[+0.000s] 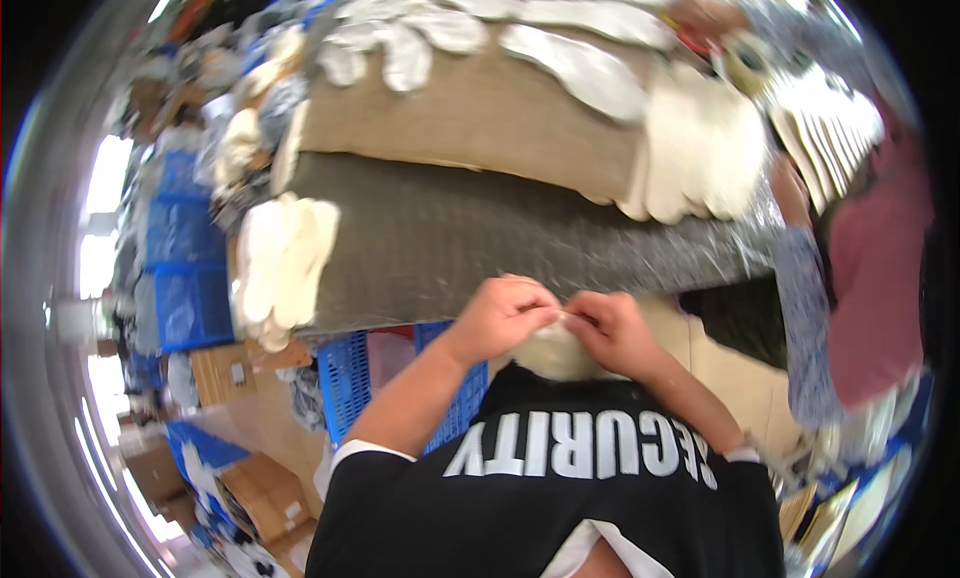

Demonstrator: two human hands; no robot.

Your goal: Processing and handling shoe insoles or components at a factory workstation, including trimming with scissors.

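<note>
My left hand (pixel 503 316) and my right hand (pixel 615 330) meet at the near edge of the grey work table (pixel 470 238). Both pinch the top of a cream, shoe-insole-shaped piece (pixel 552 356) that hangs down between them against my black shirt. The fingers of both hands are closed on its upper edge. A stack of similar cream pieces (pixel 282 258) lies on the table to the left of my hands. Another cream pile (pixel 700 153) sits at the table's far right.
Tan fabric (pixel 470 113) covers the back of the table, with white insole shapes (pixel 590 68) along its far edge. Blue crates (pixel 345 383) and cardboard boxes (pixel 265 488) stand on the floor at left. Another person in a pink top (pixel 880 278) stands at right.
</note>
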